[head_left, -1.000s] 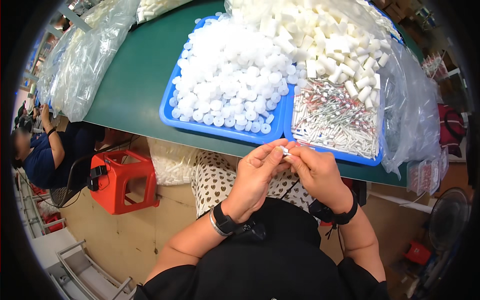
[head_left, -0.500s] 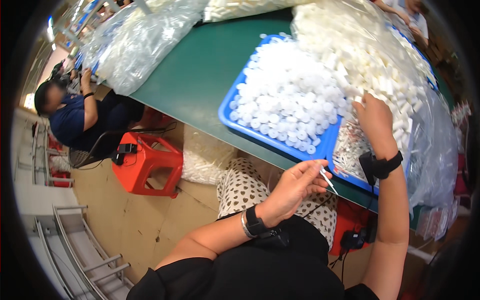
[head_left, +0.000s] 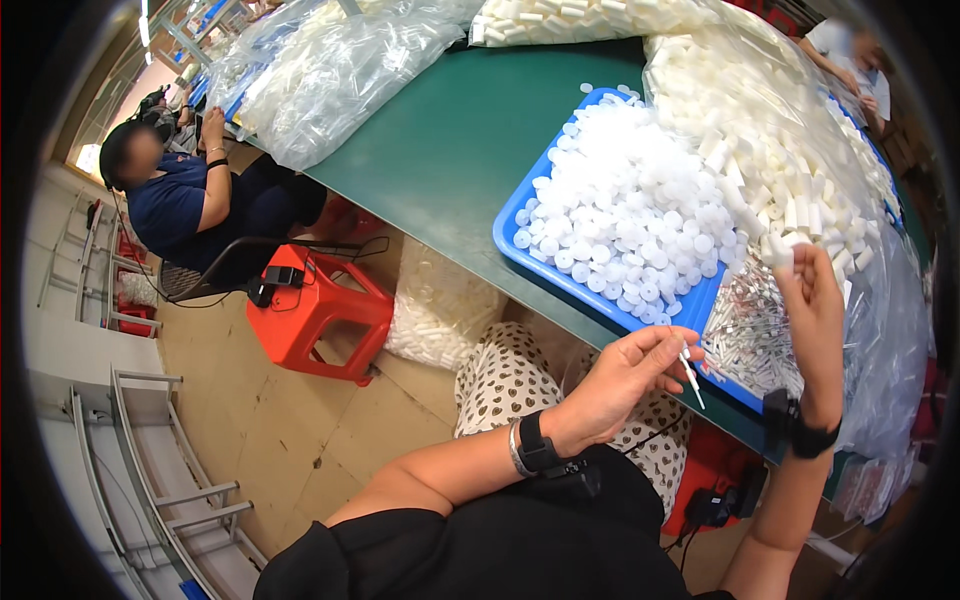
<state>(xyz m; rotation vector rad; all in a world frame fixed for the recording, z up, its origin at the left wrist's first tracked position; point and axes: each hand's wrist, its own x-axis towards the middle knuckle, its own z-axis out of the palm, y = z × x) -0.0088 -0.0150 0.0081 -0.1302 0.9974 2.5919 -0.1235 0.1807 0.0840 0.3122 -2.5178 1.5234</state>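
As left hand (head_left: 622,387) pinches slender white stick (head_left: 692,376), right hand (head_left: 815,305) grips stubby cream-white cylinder (head_left: 776,250)

While a seated person in a dark blue top (head_left: 180,205) sits between nine and ten o'clock, beyond a red plastic stool (head_left: 320,325), two bare hands are at work near the front edge of a long green worktop (head_left: 430,150). At four o'clock, the left thumb and forefinger meet on the stick near its upper end, its lower tip aimed between five and six, the remaining fingers loosely curled. At three o'clock, the right thumb and fingertips are nearly together, closed about the cylinder, seen against a heap of matching cream cylinders (head_left: 800,195) beside a clear plastic bag (head_left: 740,70) at two. A rectangular blue plastic tray (head_left: 507,228), also toward two, bears piled translucent white discs (head_left: 630,215); thin white pieces with red and grey strands (head_left: 745,320) fill the space between the hands.
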